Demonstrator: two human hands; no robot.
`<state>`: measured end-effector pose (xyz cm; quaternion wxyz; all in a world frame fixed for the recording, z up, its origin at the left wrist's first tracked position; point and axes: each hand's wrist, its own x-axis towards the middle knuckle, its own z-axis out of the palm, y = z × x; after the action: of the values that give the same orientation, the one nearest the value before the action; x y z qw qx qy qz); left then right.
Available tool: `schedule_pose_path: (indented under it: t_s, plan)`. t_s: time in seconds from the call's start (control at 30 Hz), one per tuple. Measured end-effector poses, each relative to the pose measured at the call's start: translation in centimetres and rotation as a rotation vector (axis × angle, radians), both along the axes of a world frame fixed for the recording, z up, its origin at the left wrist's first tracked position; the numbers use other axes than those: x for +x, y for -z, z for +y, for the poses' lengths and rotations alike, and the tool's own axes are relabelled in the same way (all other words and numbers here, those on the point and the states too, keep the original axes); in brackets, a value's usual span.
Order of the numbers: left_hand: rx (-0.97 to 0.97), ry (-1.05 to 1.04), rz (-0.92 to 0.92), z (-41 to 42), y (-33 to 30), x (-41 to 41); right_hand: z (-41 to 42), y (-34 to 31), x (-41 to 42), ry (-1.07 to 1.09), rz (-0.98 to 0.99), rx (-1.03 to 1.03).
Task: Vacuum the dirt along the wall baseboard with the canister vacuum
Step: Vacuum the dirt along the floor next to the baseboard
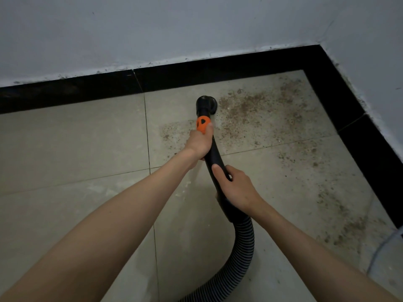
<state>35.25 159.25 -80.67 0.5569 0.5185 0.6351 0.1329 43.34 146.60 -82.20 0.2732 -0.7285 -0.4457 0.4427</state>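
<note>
The left hand [199,143] curls its fingers round the orange collar [202,125] of the black wand [214,155]. Its nozzle [207,105] rests on the floor [76,138] near the baseboard [239,66]. The right hand [237,188] grips the wand lower down, above the hose [244,247]. Dirt [261,110] lies just right of the nozzle.

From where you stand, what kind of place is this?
Probably an indoor room corner: pale floor tiles meet a black baseboard under painted walls. Dirt lies there beside the vacuum nozzle.
</note>
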Motion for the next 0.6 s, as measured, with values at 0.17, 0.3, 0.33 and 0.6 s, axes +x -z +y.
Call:
schedule_pose_path:
  t_s: [0.17,0.3,0.33,0.6]
  plan:
    - [0.008,-0.003,0.017,0.7,0.0,0.1,1.1,0.6,0.0,0.021,0.111,0.006]
    - [0.008,-0.046,0.007,1.8,0.0,-1.3,2.5,0.5,-0.9,-0.009,0.122,0.01]
    - [0.007,-0.062,0.001,2.0,0.0,-1.8,2.9,0.5,-1.3,-0.022,0.124,0.01]
    - [-0.008,-0.256,-0.063,3.1,-0.5,-7.5,5.6,-1.3,-5.0,-0.199,0.109,-0.004]
